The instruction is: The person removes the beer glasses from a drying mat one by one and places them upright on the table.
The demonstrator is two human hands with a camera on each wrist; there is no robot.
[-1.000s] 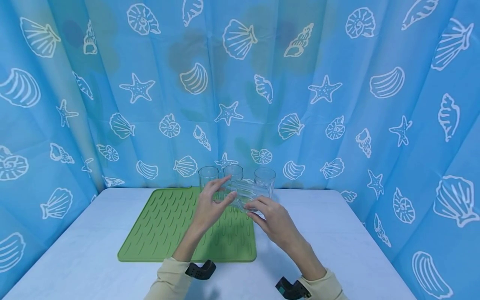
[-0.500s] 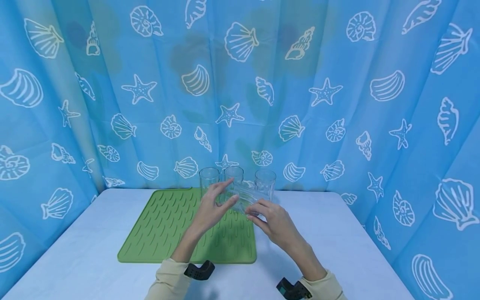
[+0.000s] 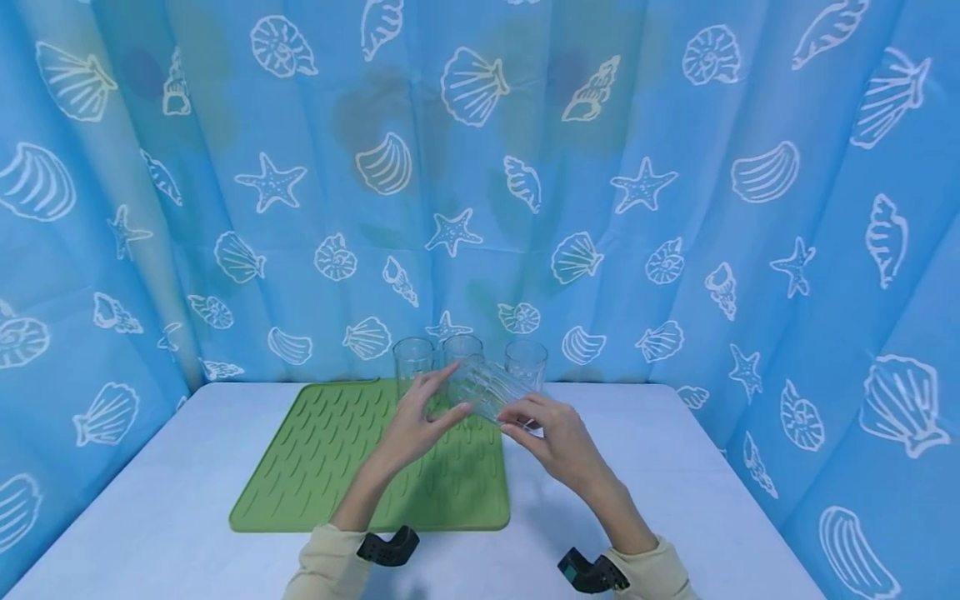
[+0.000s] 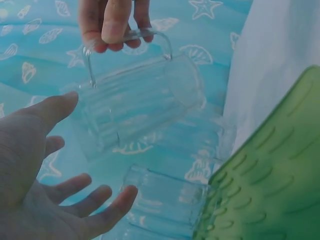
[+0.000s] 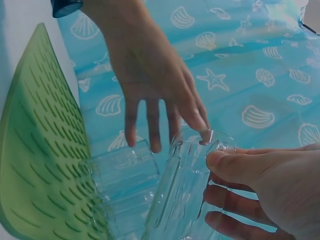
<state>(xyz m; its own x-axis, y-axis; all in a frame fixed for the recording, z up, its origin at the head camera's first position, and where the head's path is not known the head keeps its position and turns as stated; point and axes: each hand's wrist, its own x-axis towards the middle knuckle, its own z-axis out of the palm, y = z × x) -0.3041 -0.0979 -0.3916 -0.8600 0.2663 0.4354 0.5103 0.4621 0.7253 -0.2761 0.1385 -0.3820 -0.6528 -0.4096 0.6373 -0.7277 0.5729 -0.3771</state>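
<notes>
A clear glass mug (image 3: 487,390) is held tilted above the green mat, ribbed along its side. My right hand (image 3: 553,437) grips it by the handle, as the left wrist view shows, with fingers curled round the handle. The left hand (image 3: 411,425) is spread at the mug's other end, its thumb and fingers apart. In the right wrist view, a fingertip of that hand (image 5: 152,75) is close to the mug's rim (image 5: 207,135); whether it touches, I cannot tell. The mug's body (image 4: 145,100) has nothing visible inside.
Behind the hands stand three clear glasses, a left one (image 3: 413,358), a middle one (image 3: 462,346) and a right one (image 3: 527,354). A green ridged mat (image 3: 322,467) lies on the white table (image 3: 645,467). A blue shell-patterned curtain (image 3: 480,192) surrounds the table's back and sides.
The mug's tilt has changed a little in my right hand. Both hands have moved slightly apart, and the left one has opened wider. The standing glasses have stayed put; the head view has shifted slightly.
</notes>
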